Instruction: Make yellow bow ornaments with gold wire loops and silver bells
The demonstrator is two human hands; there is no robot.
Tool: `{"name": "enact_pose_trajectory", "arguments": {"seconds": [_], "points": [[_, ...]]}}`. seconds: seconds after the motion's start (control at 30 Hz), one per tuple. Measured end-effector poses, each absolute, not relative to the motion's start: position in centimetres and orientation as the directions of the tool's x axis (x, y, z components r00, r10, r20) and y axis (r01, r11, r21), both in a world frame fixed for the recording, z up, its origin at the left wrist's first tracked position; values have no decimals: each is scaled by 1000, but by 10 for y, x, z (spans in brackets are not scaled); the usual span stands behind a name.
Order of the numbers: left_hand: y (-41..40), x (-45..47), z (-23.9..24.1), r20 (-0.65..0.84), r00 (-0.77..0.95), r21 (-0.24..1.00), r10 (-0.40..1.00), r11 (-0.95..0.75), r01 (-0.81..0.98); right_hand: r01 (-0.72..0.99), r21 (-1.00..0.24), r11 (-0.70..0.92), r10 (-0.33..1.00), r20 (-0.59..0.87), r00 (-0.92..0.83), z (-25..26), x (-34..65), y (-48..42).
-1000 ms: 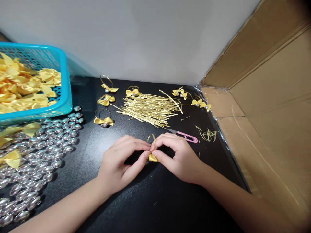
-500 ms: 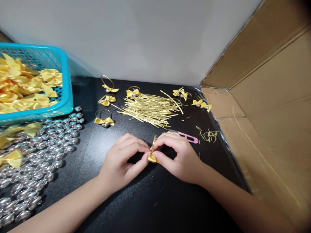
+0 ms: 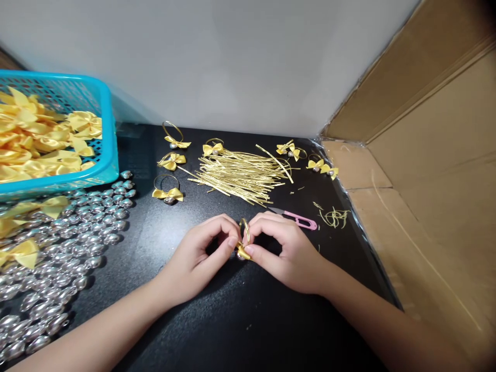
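Note:
Both hands meet over the middle of the black table. My right hand (image 3: pixel 287 250) pinches a small yellow satin bow (image 3: pixel 243 253) between thumb and fingers. A gold tie (image 3: pixel 247 231) stands up from the bow as a loop, and a bit of silver shows at the bow's underside. My left hand (image 3: pixel 207 253) is closed in a pinch at the left of the same bow, by the base of the loop. The fingertips partly hide where tie and bow join. Just behind my right hand lie pink-handled thread snips (image 3: pixel 300 219).
A blue basket (image 3: pixel 110 129) of yellow bows stands at the left, with many silver beads (image 3: pixel 95 248) spread before it. Gold ties (image 3: pixel 240 175) lie in a pile behind my hands, among several looped bows (image 3: pixel 168 195). Trimmed scraps (image 3: pixel 334 217) lie right, beside a cardboard wall (image 3: pixel 434 129).
The bow has tilted and its gold loop has turned to show its round opening. My left thumb and fingers have shifted up a little; my right hand has hardly moved.

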State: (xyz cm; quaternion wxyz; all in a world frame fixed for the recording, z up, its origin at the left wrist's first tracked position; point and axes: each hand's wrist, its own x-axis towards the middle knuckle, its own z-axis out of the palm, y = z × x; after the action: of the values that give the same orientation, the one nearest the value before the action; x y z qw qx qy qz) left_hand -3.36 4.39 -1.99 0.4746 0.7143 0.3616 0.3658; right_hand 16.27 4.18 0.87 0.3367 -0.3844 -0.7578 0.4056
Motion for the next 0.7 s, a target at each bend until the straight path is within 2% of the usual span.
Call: {"name": "enact_pose_trajectory", "arguments": {"seconds": [0.13, 0.2, 0.3, 0.43, 0.57, 0.7], "points": [[44, -32, -20, 144, 470, 950, 871, -255, 182, 369, -872, 322, 918, 192, -347, 12, 160, 35], [44, -32, -19, 139, 459, 945, 877, -256, 203, 434, -830, 350, 927, 239, -290, 13, 157, 30], [44, -31, -19, 120, 433, 954, 894, -224, 198, 556, -656, 511, 858, 345, -381, 9, 155, 23], [45, -31, -21, 67, 402, 992, 913, -105, 74, 618, -461, 637, 769, 434, -469, 0, 155, 23], [45, -31, -23, 38, 412, 999, 910, -31, -22, 624, -359, 694, 713, 466, -525, -5, 157, 27], [43, -32, -24, -34, 447, 996, 894, 65, -55, 623, -340, 705, 701, 473, -535, -7, 159, 29]]}}
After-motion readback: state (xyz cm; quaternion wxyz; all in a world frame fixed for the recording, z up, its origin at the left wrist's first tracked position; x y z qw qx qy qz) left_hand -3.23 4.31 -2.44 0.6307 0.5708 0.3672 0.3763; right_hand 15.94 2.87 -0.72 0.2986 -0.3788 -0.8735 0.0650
